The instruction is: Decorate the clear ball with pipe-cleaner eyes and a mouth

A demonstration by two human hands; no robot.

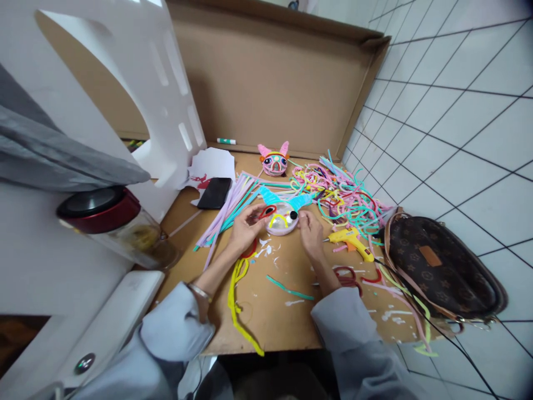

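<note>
Between my hands is a clear, rounded animal face (284, 224) with blue fuzzy ears, a yellow pipe-cleaner mouth and a lilac rim. A red pipe-cleaner ring (267, 211) surrounds its left eye; the right eye is a black disc (293, 215). My left hand (246, 226) is closed on the face's left side, fingertips by the red ring. On the opposite edge, my right hand (310, 229) grips with bent fingers, partly hiding the contact. Yellow pipe cleaners (234, 294) hang below my left wrist. Red-handled scissors (347, 278) lie partly under my right forearm.
A yellow glue gun (352, 242) lies right, its cord running past a brown bag (445, 264). Tangled pipe cleaners (345, 194) and a pink-eared face (275, 162) sit behind. Leftward are straight pipe cleaners (227, 214), a phone (215, 193) and a glass jar (145, 236).
</note>
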